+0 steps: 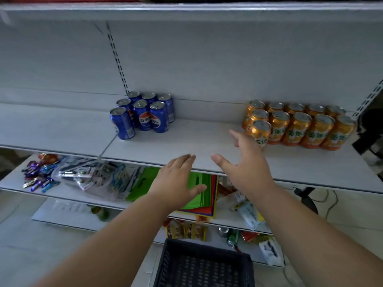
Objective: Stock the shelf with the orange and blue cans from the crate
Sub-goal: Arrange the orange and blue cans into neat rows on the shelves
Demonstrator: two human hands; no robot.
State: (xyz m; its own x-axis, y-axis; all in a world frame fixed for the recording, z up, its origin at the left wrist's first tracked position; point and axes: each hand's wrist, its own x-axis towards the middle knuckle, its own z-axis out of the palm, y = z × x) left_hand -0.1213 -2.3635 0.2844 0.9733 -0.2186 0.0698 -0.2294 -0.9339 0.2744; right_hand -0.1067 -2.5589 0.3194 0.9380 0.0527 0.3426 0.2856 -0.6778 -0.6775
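Several blue cans [143, 114] stand clustered at the left middle of the white shelf [199, 146]. Several orange cans [298, 125] stand in rows at its right. My right hand [246, 162] hovers over the shelf's front edge with fingers spread, its fingertips just left of the nearest orange can [260, 130] and holding nothing. My left hand [178, 179] floats flat and empty in front of the shelf edge. The dark crate [204, 266] sits below, between my forearms; no cans show in its visible part.
The lower shelf [62, 195] carries candy wrappers [39, 175], a plastic bag of small items [91, 175] and green and red folders [199, 195]. Snack packets [186, 230] lie on the shelf under it. A dark object [369, 135] stands at the right edge.
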